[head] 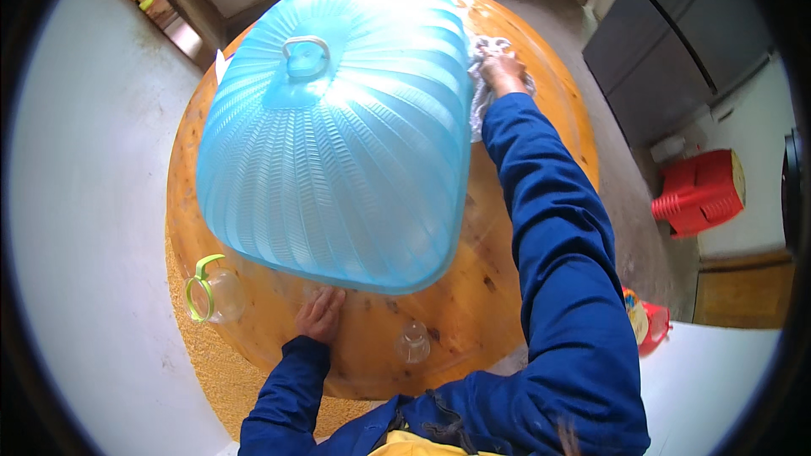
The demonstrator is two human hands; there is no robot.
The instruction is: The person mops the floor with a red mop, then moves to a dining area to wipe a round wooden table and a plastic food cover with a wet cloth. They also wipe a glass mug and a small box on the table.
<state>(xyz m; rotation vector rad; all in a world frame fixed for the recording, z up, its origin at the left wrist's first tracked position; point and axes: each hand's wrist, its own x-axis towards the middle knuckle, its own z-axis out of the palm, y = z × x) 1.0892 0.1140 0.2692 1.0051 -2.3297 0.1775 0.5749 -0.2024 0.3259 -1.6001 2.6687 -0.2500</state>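
Observation:
A large blue translucent plastic food cover (355, 158) with a handle on top stands on a round wooden table (488, 253). My right hand (502, 71) presses on a white cloth (480, 104) on the tabletop, beside the cover's right side. At the cover's near edge, my left hand (322, 315) rests on the table with its fingers pointing towards the rim; nothing shows in it, though its fingertips are partly hard to make out. A small clear glass vessel (413, 343) is on the table to the right of my left hand.
A clear jug with a green handle (222, 294) is at the table's left edge, near the white wall (95, 202). On the right are a dark grey cabinet or fridge (659, 57), a red plastic stool or basket (700, 193) and a white surface (709, 380).

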